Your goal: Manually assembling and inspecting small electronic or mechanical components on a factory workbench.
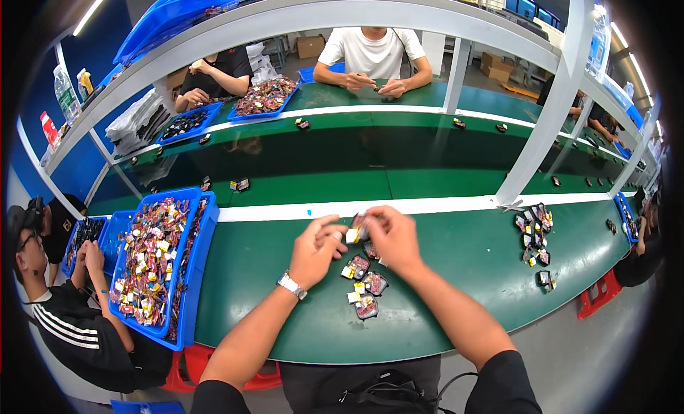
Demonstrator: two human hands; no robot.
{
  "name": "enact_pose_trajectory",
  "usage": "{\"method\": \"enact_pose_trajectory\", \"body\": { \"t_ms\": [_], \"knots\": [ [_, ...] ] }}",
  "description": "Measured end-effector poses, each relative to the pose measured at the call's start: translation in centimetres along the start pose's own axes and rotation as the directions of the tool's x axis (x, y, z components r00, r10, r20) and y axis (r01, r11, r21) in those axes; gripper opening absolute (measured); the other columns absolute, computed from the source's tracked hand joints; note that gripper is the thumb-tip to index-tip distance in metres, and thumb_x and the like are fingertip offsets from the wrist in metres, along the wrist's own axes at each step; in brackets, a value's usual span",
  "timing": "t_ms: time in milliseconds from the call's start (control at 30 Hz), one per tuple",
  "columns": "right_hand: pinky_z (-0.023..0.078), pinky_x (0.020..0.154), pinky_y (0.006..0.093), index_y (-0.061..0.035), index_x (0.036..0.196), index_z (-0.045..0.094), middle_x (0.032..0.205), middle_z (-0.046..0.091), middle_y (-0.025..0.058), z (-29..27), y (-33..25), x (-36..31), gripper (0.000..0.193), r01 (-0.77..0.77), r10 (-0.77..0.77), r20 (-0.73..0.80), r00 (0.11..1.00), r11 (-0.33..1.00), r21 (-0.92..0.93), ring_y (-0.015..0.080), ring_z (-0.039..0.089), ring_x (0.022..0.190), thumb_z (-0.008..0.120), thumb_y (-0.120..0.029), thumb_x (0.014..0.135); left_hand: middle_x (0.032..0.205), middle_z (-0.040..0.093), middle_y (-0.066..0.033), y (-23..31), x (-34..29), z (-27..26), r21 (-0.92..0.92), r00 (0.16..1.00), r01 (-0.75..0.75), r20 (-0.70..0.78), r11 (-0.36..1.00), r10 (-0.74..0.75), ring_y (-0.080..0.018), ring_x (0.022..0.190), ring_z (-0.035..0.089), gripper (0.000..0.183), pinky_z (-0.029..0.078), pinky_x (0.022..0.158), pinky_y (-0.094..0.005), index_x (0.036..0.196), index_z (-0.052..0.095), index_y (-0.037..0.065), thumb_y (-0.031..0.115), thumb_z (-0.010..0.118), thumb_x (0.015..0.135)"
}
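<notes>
In front of me, above the green work table, my right hand (392, 239) pinches a small dark-cased piece (354, 232) with a reddish face and a white and yellow label. My left hand (318, 251), with a metal watch on its wrist, is close on the other side of that piece. Its fingers are curved and apart; whether their tips touch the label is hard to see. Just below the hands, several similar labelled pieces (368, 305) lie in a loose column on the table, one partly covered by my right hand.
A blue tray (206, 250) heaped with such pieces stands at my left, beside a seated person (78, 314). More pieces (534, 236) lie in a row at the right. Beyond a white rail (442, 207), a dark green belt carries scattered pieces; white frame posts (548, 115) rise there, with people opposite.
</notes>
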State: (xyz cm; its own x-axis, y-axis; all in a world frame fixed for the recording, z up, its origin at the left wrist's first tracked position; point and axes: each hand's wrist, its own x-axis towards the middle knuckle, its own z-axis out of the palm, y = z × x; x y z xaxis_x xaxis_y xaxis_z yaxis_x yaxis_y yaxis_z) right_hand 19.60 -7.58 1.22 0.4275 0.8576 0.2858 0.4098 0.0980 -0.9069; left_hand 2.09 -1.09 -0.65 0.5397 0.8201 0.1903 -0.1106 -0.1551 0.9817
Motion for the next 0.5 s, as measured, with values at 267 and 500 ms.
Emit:
{"method": "enact_pose_trajectory", "body": {
  "t_ms": [267, 500],
  "knots": [
    [0.054, 0.077, 0.0356, -0.0003, 0.094, 0.068, 0.086, 0.071, 0.0133, -5.6, 8.7, 11.1, 0.017, -0.117, 0.007, -0.326, 0.945, 0.941, -0.319, 0.0253, 0.069, 0.081, 0.067, -0.012, 0.082, 0.091, 0.071, -0.01, 2.7, -1.0, -3.4, 0.223, 0.97, -0.093, -0.201, 0.97, 0.139, -0.0116, 0.07, 0.064, 0.018, 0.052, 0.062, -0.0249, 0.106, 0.065, -0.002, 0.007, 0.055, 0.094],
    [0.051, 0.078, 0.0387, -0.0028, 0.104, 0.066, 0.096, 0.064, 0.0131, -5.5, 4.0, 3.5, 0.024, 0.215, -0.212, 0.05, 0.976, 0.91, -0.353, 0.0275, 0.061, 0.082, 0.069, -0.015, 0.083, 0.065, 0.065, -0.0083, 3.7, -23.0, -5.1, 0.493, 0.881, -0.351, -0.113, 0.796, 0.459, -0.0167, 0.05, 0.06, 0.011, 0.047, 0.049, -0.026, 0.081, 0.065, 0.0, -0.006, 0.056, 0.081]
  ]
}}
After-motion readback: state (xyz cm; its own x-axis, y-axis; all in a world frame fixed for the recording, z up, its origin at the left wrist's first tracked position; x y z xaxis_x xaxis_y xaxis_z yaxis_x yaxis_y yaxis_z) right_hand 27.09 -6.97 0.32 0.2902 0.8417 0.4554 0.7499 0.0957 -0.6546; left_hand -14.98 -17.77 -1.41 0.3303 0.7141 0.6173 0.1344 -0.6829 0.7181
